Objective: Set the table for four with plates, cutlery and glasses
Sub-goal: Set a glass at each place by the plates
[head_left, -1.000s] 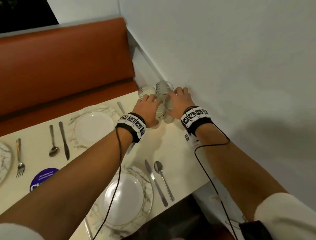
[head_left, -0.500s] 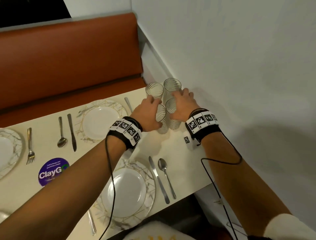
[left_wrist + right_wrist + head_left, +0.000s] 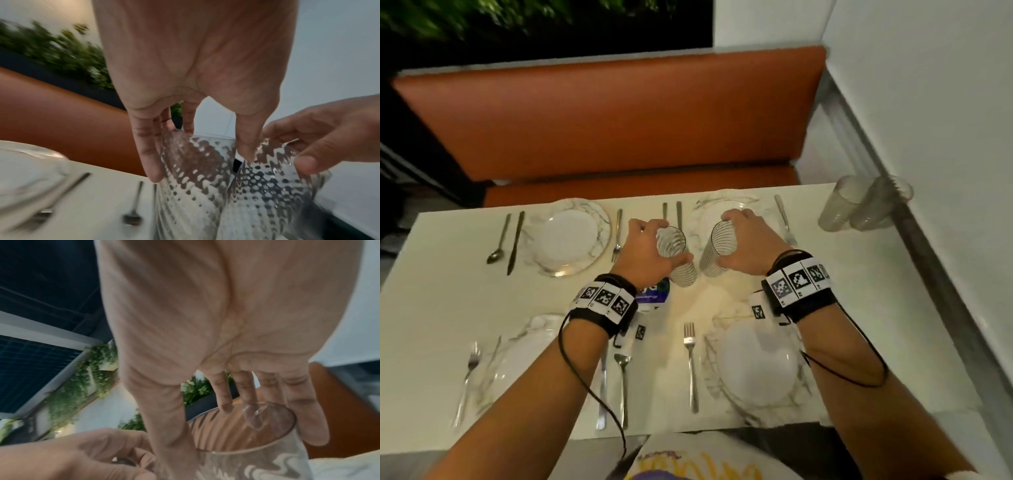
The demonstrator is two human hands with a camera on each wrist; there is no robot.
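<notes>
Glasses [image 3: 674,255] [image 3: 717,248], both empty, sit tilted in your left hand [image 3: 645,248] and right hand [image 3: 751,245], fingers curled round each, rims facing you.

A round blue sticker [image 3: 654,291] near the middle of the surface [image 3: 431,291] carries white lettering, mostly hidden behind the left wrist; no full word can be read. The wristbands [image 3: 796,279] bear black-and-white square code markers only.
</notes>
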